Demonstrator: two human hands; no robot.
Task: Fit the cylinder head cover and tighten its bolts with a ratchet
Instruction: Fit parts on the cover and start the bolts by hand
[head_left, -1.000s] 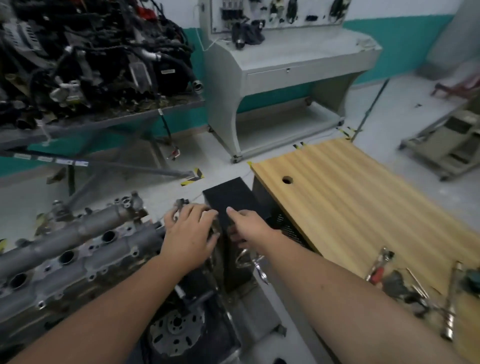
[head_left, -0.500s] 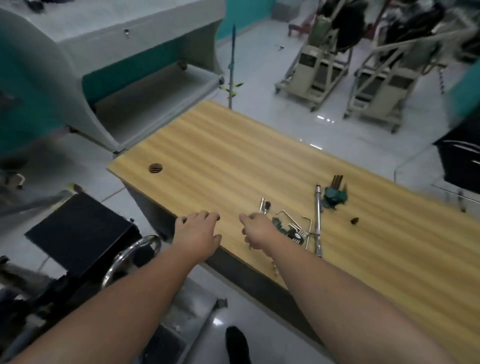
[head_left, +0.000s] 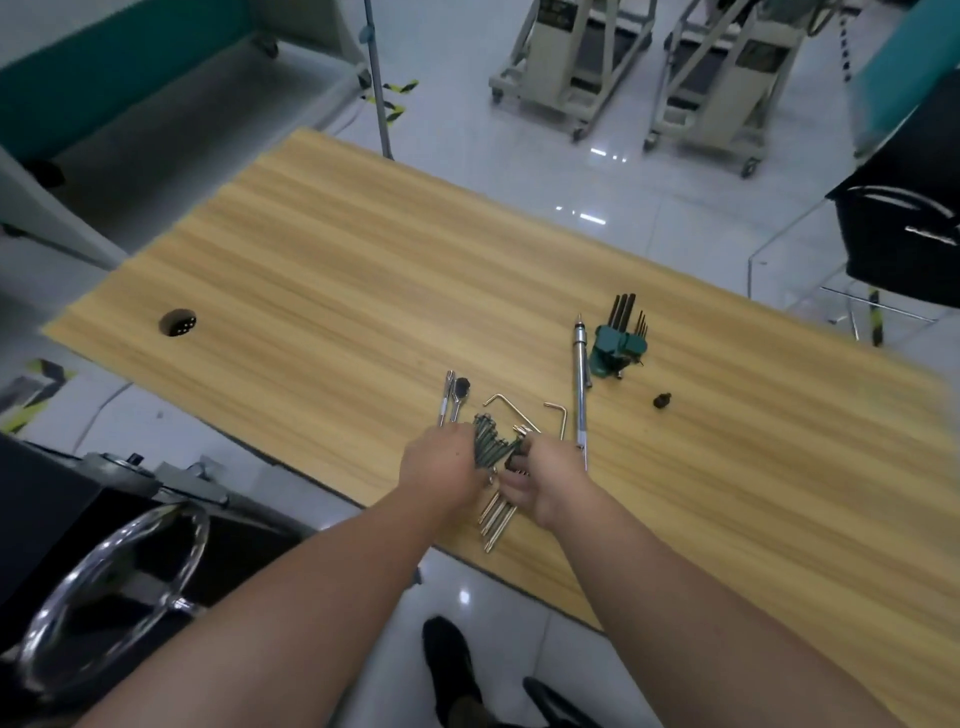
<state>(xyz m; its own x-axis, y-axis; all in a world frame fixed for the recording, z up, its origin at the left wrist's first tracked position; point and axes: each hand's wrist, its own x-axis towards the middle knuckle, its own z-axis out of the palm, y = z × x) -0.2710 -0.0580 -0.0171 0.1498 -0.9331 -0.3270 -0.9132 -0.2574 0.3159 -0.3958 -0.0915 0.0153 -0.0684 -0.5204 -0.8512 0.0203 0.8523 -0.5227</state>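
Wooden table (head_left: 332, 270), green hex-key holder (head_left: 618, 345), long extension bar (head_left: 581, 384) — both beside bolts (head_left: 488, 441)

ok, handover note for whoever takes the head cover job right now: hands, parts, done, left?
Left hand and right hand: both at the pile of dark bolts near the front edge of the wooden table; whether they actually grip them cannot be told.
Ratchet lies untouched just beyond the left hand; long extension bar and green hex key set lie further right.
Engine and cover are out of view.
Done: nothing verifiable.
Left: carry bolts and ratchet over, fit cover, tighten.
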